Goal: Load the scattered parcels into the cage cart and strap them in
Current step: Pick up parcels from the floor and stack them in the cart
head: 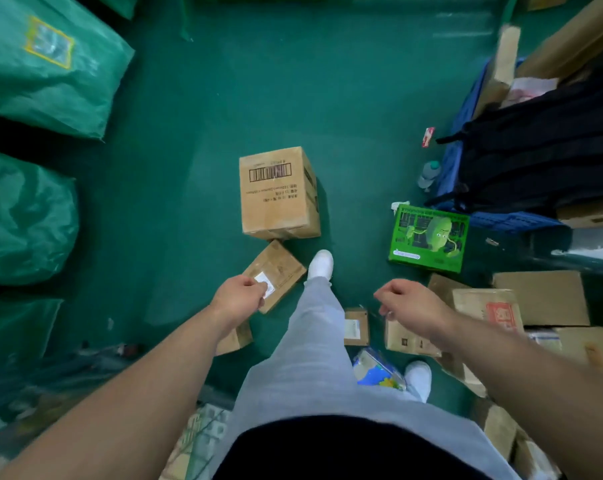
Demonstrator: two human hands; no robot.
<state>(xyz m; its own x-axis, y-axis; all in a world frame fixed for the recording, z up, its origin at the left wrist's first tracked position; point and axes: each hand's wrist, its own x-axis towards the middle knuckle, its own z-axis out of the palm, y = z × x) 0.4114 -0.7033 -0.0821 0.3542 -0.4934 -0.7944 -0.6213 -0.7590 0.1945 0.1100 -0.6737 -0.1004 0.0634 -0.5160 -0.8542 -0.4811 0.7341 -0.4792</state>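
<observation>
Grey trouser leg (313,327) is being set beside small labelled carton (281,265); nearer left hand (237,296) is being held over it, fingers (258,292) loosely curled, empty; right hand (414,306) likewise.

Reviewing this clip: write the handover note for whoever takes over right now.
Left hand: fingers curled over the labelled parcel; grip unclear.
Right hand: loosely curled, empty.
Barcoded box, green box and small box lie on the floor, with more cartons at right.
Done: nothing seen loaded; no cart clearly in view.
Left: load all parcels, then strap.
</observation>
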